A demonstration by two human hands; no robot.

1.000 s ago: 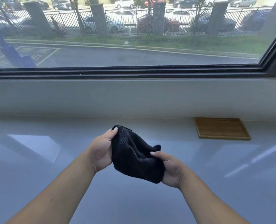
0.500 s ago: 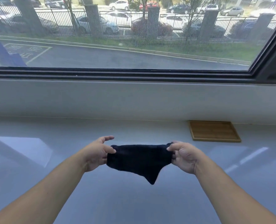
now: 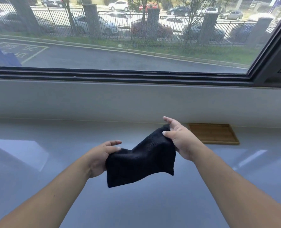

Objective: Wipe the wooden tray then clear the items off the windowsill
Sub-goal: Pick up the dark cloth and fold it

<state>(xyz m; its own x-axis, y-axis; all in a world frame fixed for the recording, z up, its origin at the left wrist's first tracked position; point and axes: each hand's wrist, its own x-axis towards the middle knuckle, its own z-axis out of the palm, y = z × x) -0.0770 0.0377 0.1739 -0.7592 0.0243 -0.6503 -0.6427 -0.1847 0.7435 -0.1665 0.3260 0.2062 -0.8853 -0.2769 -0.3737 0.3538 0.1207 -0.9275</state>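
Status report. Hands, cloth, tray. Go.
Left hand and right hand both gripping black cloth, held above sill. Wooden tray bare, untouched, at far right. Nothing in the way.

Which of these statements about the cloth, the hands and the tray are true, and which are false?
1. Both hands hold the black cloth. True: the left hand and the right hand each grip an edge.
2. The cloth lies on the wooden tray. False: it hangs in the air, apart from the tray.
3. The tray sits to the right of the hands. True.
4. A cup stands on the tray. False: nothing is on it.
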